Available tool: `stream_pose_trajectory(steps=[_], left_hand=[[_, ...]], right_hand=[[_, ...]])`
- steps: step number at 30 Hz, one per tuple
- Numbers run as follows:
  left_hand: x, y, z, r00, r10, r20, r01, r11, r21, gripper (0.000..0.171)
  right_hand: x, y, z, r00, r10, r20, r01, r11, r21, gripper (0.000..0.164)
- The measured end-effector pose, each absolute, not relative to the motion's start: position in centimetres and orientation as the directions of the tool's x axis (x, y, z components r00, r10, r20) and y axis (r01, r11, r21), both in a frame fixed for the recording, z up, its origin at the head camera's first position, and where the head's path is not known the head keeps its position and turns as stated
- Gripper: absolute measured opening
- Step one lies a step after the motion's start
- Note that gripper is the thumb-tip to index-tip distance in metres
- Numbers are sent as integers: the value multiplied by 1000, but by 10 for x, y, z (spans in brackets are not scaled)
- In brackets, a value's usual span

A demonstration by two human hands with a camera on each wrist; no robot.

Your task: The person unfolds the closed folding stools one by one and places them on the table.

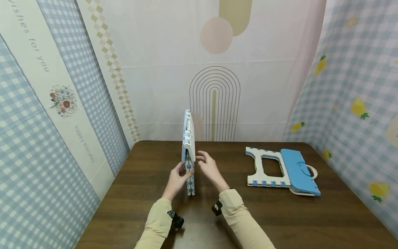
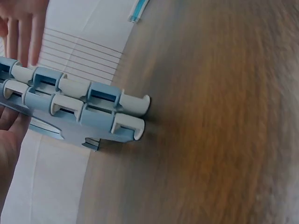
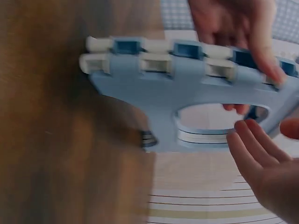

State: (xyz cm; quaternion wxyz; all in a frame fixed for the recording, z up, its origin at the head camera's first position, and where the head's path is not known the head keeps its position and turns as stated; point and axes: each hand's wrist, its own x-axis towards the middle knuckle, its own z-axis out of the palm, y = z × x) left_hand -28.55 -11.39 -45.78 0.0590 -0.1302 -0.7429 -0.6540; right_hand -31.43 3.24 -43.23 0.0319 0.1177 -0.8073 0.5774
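A folded blue-and-white step stool (image 1: 187,138) stands on edge above the table, its hinged side facing me. My left hand (image 1: 174,179) grips its lower part, the thumb across the hinge knuckles and the fingers round the far side. In the left wrist view, interlocking blue and white hinges (image 2: 70,100) run along the edge. My right hand (image 1: 209,169) is at the stool's right side with relaxed fingers. From the right wrist, its fingertips overlap the oval opening in the blue leg panel (image 3: 161,95).
A second folding step stool (image 1: 293,166), blue and white, lies flat on the right of the dark wooden table (image 1: 149,221), its white carry handle (image 1: 314,172) pointing right. Patterned cloth (image 1: 155,93) hangs behind and on both sides.
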Motion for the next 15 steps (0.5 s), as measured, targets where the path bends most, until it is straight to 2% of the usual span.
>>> stream_pose_trajectory(steps=[4, 7, 15], left_hand=[[-282, -114, -461, -954, 122, 272, 291, 184, 939, 44], [-281, -114, -463, -952, 118, 283, 302, 196, 933, 42], [-284, -117, -469, -949, 126, 288, 309, 204, 929, 44]], right_hand=[[-306, 29, -440, -962, -244, 120, -175, 220, -960, 42], [-295, 27, -435, -944, -305, 129, -188, 173, -967, 38], [-277, 30, -426, -923, -351, 157, -214, 130, -968, 37]])
